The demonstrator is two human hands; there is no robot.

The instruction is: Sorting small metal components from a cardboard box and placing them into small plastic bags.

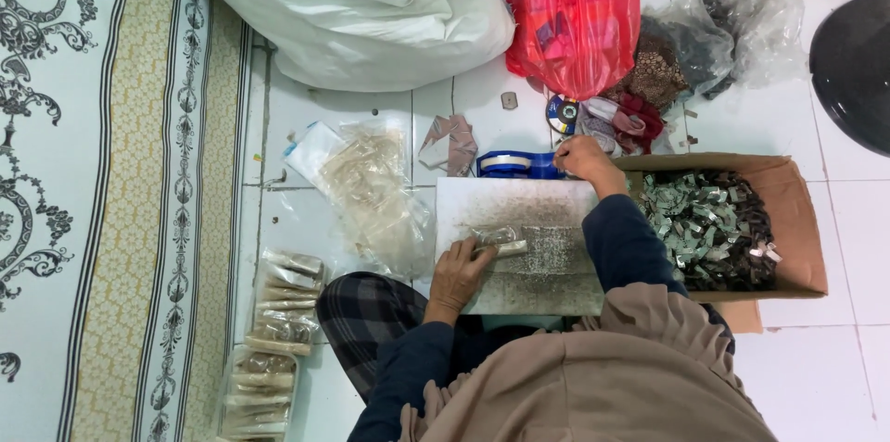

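Patterned carpet is running down the far left of the view, bordering a white tiled floor where a person is sitting cross-legged. Filled clear packets are lying in a stack beside the carpet's edge, near the person's checked trouser knee. Just right of them, a loose heap of empty clear sleeves is spreading over the tiles, with a big white sack lying beyond it.

At the centre, a worn white board is serving as the counter. The left hand is resting on the board's near left edge, its fingers curling and pinching a small clear packet that is lying flat on the board.

The right hand is reaching over the board's far edge, its fingers pressed together and touching a blue tape dispenser; whether they are gripping it cannot be told.

Further right, a red plastic bag and grey bags of scraps are sitting on the floor. A cardboard box, touching the board's right side, is holding a pile of small folded silver and brown wrappers.
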